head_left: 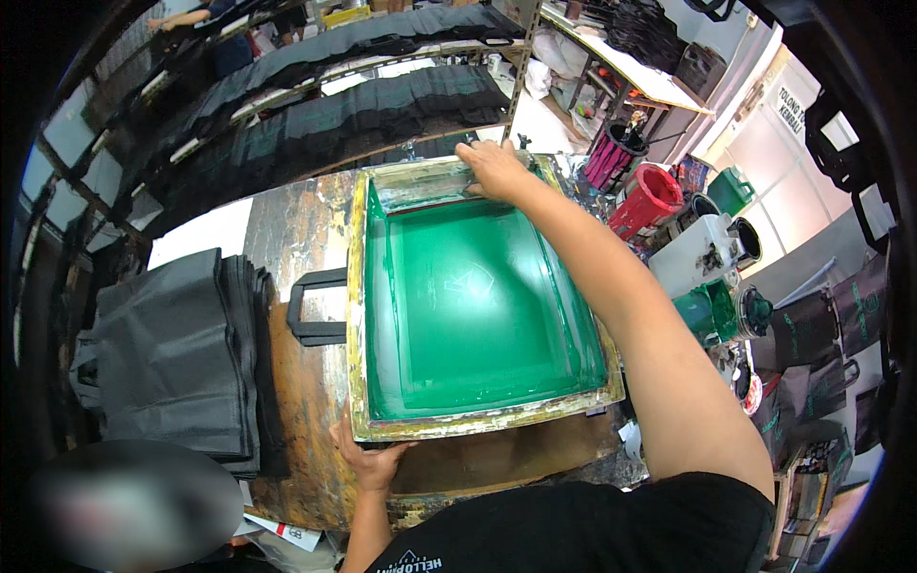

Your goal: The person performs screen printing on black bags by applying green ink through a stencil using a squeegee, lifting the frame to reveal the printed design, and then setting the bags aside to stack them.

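Note:
A screen printing frame [357,315] with worn, yellowish paint-stained wooden sides lies before me, its mesh [478,334] coated with wet green ink. At its near left corner my left hand [368,463] has its fingers up against the underside, partly hidden by the frame. My right arm reaches across to the far end. There my right hand [499,174] is closed on the right part of a squeegee [420,188], a pale ink-smeared bar resting along the far inner side. A black bag handle [315,307] sticks out from beneath the frame's left side.
Black bags [177,358] are stacked on the stained table [296,401], left of the frame. Metal clamps [522,141] stand at its far edge. Ink containers, including a red bucket [654,196] and a green-stained pot [707,310], crowd the right. Racks of black bags [382,110] stretch beyond.

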`<state>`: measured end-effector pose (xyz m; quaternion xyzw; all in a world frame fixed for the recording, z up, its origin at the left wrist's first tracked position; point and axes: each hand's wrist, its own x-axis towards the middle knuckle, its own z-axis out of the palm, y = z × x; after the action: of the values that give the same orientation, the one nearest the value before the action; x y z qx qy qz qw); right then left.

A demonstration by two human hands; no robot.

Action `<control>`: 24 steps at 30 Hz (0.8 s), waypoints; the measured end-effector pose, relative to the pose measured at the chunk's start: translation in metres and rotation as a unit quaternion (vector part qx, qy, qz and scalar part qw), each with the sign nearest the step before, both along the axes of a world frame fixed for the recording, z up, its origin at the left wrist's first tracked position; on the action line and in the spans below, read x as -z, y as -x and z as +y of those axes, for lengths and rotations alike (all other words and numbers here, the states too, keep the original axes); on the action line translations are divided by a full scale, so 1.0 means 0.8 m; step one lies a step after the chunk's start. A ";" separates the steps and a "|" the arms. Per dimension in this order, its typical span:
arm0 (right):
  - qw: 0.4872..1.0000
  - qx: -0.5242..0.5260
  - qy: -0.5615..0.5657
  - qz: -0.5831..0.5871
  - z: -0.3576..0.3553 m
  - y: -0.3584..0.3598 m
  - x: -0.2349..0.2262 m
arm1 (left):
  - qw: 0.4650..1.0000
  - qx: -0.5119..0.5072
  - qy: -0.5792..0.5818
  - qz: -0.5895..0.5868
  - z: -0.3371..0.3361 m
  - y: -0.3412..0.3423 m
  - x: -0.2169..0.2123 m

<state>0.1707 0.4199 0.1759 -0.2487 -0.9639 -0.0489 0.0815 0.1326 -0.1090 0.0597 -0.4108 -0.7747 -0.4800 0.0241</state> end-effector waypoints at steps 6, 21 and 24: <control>0.997 0.007 0.078 -0.003 0.027 -0.004 -0.025 | 0.991 -0.021 0.071 0.112 -0.008 0.014 0.004; 0.990 0.036 -0.089 0.108 -0.053 -0.026 0.009 | 0.978 0.010 0.166 0.123 0.048 0.046 -0.120; 0.982 0.039 -0.134 0.130 -0.048 -0.033 0.031 | 0.970 0.073 0.066 0.222 0.114 0.083 -0.139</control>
<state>0.1975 0.3813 0.1507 -0.2769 -0.9195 -0.1479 0.2367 0.0658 -0.0176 0.1712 -0.5632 -0.7480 -0.3249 0.1329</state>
